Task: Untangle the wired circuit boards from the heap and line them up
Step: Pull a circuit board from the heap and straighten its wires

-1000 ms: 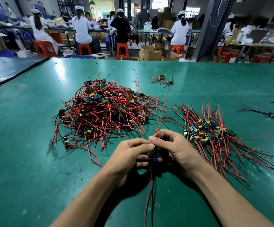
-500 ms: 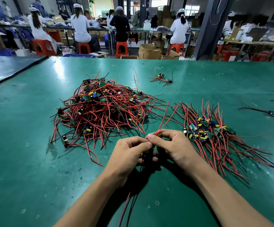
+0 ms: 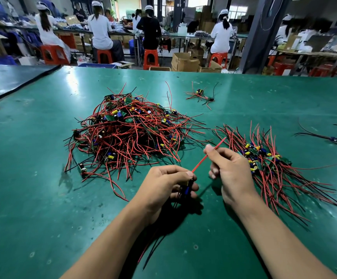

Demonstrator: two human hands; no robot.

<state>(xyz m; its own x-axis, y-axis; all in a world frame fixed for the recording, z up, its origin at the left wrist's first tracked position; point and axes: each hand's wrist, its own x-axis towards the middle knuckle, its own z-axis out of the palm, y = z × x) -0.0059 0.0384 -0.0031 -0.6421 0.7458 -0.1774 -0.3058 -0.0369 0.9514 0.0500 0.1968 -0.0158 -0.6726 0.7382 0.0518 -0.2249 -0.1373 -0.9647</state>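
A green table [image 3: 32, 178] carries a tangled heap of wired circuit boards [image 3: 127, 135], a fanned row of boards [image 3: 274, 164] to its right, and a small stray cluster [image 3: 200, 94] behind.

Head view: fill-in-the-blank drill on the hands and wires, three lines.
The right hand pinches a wire coloured ____.
The left hand grips a board with a ____ part.
The heap lies ____ of the lined-up row.
Missing: red; blue; left.
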